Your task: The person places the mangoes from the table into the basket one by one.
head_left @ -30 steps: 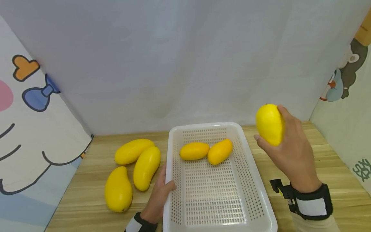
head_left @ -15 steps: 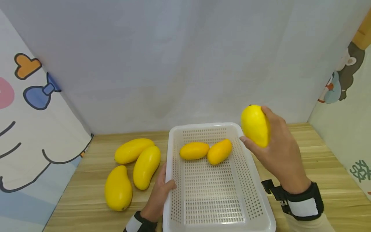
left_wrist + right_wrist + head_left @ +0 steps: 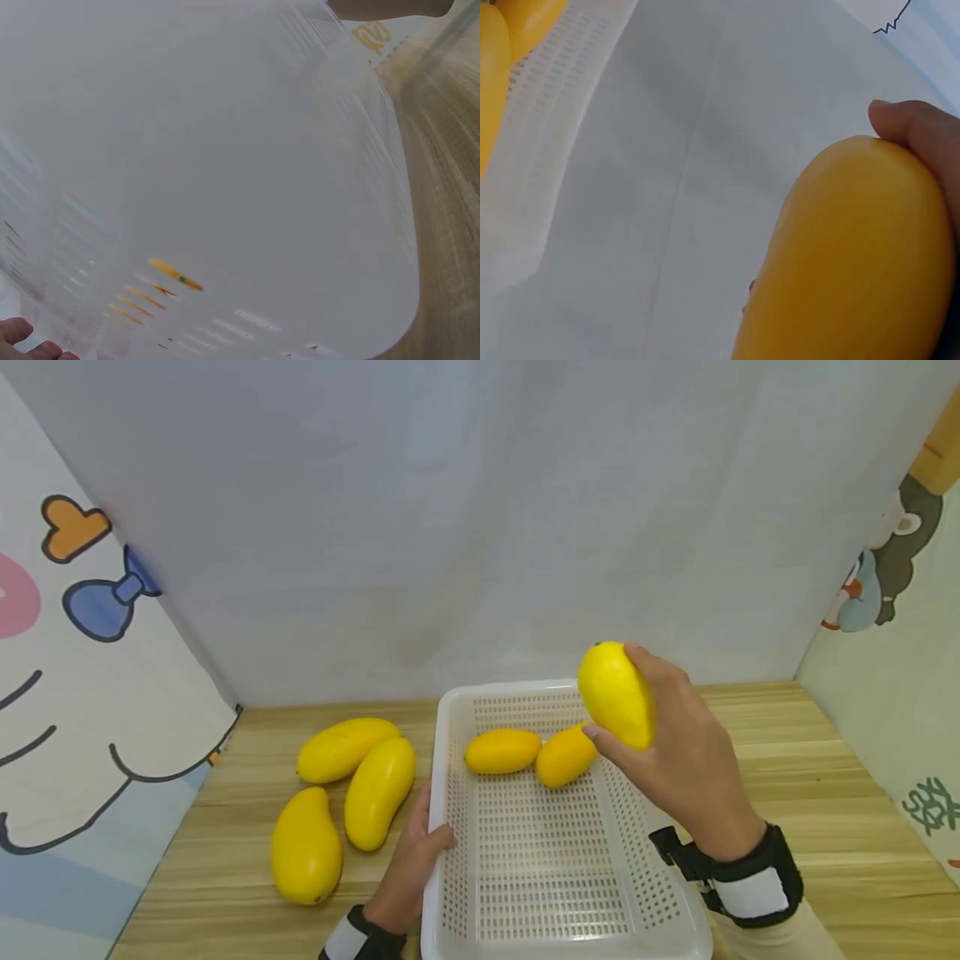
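My right hand (image 3: pixel 686 756) grips a yellow mango (image 3: pixel 617 695) above the back right part of a white perforated plastic basket (image 3: pixel 551 852). In the right wrist view that mango (image 3: pixel 855 255) fills the lower right, with the thumb (image 3: pixel 907 120) along its top. Two mangoes lie inside the basket at its far end, one on the left (image 3: pixel 502 752) and one on the right (image 3: pixel 564 758), partly behind my right thumb. My left hand (image 3: pixel 412 868) holds the basket's left rim, thumb over the edge and fingers outside. The basket wall (image 3: pixel 247 165) fills most of the left wrist view.
Left of the basket, three mangoes rest on the wood-grain table (image 3: pixel 202 877): one at the back (image 3: pixel 345 752), one beside it (image 3: pixel 380 793), one nearer (image 3: pixel 306 847). A pale grey backdrop (image 3: pixel 360 527) rises behind, with cartoon-printed panels at both sides.
My right hand has moved left with the mango, from beside the basket's right side to over its back right part. The left hand and the other mangoes stay in place.
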Demonstrator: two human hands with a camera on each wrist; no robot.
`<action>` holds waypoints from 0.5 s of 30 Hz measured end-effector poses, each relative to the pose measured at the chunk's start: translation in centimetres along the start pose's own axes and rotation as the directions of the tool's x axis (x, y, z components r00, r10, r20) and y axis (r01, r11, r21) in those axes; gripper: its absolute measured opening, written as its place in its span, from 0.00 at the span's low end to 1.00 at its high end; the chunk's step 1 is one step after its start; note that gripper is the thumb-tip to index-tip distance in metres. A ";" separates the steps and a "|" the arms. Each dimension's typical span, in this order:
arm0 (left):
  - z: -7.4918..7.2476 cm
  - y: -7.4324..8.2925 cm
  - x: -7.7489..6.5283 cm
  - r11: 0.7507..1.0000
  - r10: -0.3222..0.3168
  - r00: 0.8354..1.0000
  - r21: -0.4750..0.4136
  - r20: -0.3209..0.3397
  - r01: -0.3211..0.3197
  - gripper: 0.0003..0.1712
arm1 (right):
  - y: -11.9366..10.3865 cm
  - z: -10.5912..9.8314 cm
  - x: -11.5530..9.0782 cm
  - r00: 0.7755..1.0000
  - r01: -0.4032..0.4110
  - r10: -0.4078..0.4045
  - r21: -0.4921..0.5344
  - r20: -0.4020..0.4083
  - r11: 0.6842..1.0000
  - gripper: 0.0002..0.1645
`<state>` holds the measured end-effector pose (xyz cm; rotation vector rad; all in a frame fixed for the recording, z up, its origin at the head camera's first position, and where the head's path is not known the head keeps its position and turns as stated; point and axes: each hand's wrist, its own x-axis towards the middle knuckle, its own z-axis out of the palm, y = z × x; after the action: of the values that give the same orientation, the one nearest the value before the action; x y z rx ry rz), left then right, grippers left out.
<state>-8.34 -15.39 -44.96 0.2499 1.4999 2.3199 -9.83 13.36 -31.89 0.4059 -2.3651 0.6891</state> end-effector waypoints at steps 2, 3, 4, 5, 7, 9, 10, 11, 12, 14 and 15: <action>0.0 0.0 0.0 1.000 0.004 1.000 -0.009 0.002 -0.004 0.50 | -0.2 0.3 0.1 1.000 0.011 -0.011 0.010 0.008 1.000 0.53; 0.0 0.0 0.0 1.000 0.006 1.000 -0.014 0.006 -0.006 0.49 | -0.2 0.5 0.1 1.000 0.015 -0.015 0.014 0.013 1.000 0.53; 0.0 -0.1 0.0 1.000 0.008 1.000 -0.016 0.007 -0.008 0.49 | -0.3 0.7 0.1 1.000 0.021 -0.021 0.018 0.019 1.000 0.53; 0.0 -0.1 0.0 1.000 0.007 1.000 -0.016 0.006 -0.007 0.49 | -0.4 0.9 0.1 0.999 0.027 -0.027 0.021 0.025 0.999 0.53; 0.0 -0.1 0.0 1.000 0.006 1.000 -0.013 0.007 -0.006 0.49 | -0.5 1.4 0.1 0.999 0.036 -0.037 0.020 0.039 0.999 0.53; 0.0 -0.1 0.0 1.000 0.006 1.000 -0.006 0.005 -0.006 0.49 | -0.6 1.9 0.0 0.997 0.053 -0.054 0.018 0.052 0.998 0.53; 0.0 0.0 0.0 1.000 0.006 1.000 -0.002 0.004 -0.006 0.49 | -0.6 2.1 0.0 0.996 0.063 -0.064 0.017 0.057 0.998 0.53; 0.0 0.0 0.0 1.000 0.007 1.000 0.002 0.004 -0.007 0.49 | -0.7 2.4 0.0 0.995 0.074 -0.074 0.013 0.062 0.997 0.52; 0.0 0.0 0.0 1.000 0.012 1.000 0.002 0.006 -0.012 0.49 | -0.8 2.6 0.0 0.994 0.084 -0.084 0.012 0.067 0.996 0.52; 0.0 0.0 0.0 1.000 0.015 1.000 0.000 0.009 -0.015 0.49 | -0.9 2.9 0.0 0.992 0.102 -0.103 0.010 0.072 0.995 0.52; 0.0 0.0 0.0 1.000 0.017 1.000 -0.004 0.011 -0.017 0.49 | -1.0 3.0 0.0 0.991 0.111 -0.111 0.010 0.075 0.994 0.52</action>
<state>-8.30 -15.40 -45.01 0.2757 1.4933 2.3308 -10.86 10.84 -33.46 0.5707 -2.3903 0.6392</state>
